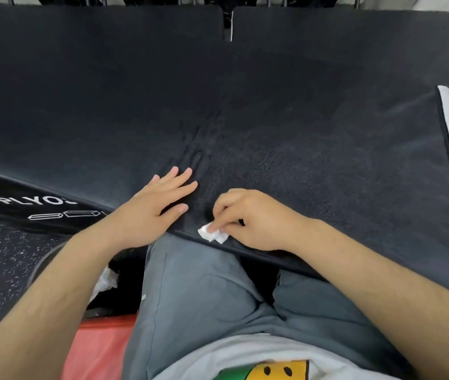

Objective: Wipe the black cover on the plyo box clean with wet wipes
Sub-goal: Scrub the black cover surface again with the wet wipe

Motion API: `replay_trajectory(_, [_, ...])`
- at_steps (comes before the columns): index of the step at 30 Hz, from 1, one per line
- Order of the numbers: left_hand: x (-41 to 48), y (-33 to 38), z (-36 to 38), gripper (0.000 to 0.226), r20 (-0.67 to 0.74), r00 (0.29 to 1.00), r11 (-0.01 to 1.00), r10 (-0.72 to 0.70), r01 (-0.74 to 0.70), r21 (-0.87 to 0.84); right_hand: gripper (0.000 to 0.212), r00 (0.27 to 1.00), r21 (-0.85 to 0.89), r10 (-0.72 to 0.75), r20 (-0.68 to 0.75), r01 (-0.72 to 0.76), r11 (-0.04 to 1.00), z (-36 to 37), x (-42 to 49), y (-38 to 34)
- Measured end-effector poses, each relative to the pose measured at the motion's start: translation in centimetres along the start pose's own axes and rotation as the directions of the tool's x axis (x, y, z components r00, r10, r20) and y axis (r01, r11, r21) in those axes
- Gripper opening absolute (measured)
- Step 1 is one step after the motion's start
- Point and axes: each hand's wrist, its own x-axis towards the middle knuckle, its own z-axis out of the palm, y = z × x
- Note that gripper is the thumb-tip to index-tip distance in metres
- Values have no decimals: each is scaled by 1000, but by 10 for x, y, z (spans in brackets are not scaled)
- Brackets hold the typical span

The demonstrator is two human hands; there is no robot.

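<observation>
Right hand (248,215) pinched a crumpled white wipe (212,233) against the black cover (272,119), at its near edge. Left hand (160,198) lay flat on the cover just beside it, fingers spread. Cover draped over the plyo box (12,204).

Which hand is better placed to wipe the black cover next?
Right. The right hand pinches the white wipe against the black cover near its front edge; the left hand lies flat on the cover, empty, probably steadying it.
</observation>
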Motion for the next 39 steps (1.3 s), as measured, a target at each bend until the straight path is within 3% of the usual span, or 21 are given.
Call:
replay_trajectory(5, [4, 5, -1, 49, 31, 999, 997, -33, 35, -72, 26, 996, -33, -14, -83, 11, 999, 22, 42, -22])
replay_trajectory(10, [-6, -5, 3, 50, -22, 1000, 1000, -9, 9, -16, 25, 999, -95, 19, 49, -14, 995, -7, -17, -3])
replay_trajectory(15, [-3, -6, 9, 50, -41, 999, 1000, -11, 10, -12, 31, 999, -94, 50, 4, -49, 994, -10, -64, 5])
replay_trajectory(23, [-13, -1, 1, 47, -87, 996, 993, -18, 7, -116, 32, 992, -108, -9, -123, -4, 994, 26, 20, -24])
replay_trajectory(28, [-42, -27, -10, 90, -98, 995, 999, -27, 23, -38, 17, 989, -187, 31, -147, -59, 981, 30, 28, -44])
replay_trajectory(30, [-44, -33, -6, 96, -112, 994, 996, 16, -6, 88, 32, 994, -301, -8, -111, -26, 953, 34, 39, -53])
replay_trajectory(34, [-39, -34, -7, 77, -201, 974, 979, 103, -63, 195, 31, 1000, -442, -12, -25, 0, 897, 36, 51, -63])
replay_trajectory(39, [-39, -16, -13, 50, -304, 939, 961, 162, -81, 263, 24, 997, -460, -35, -68, -1, 888, 28, 48, -70])
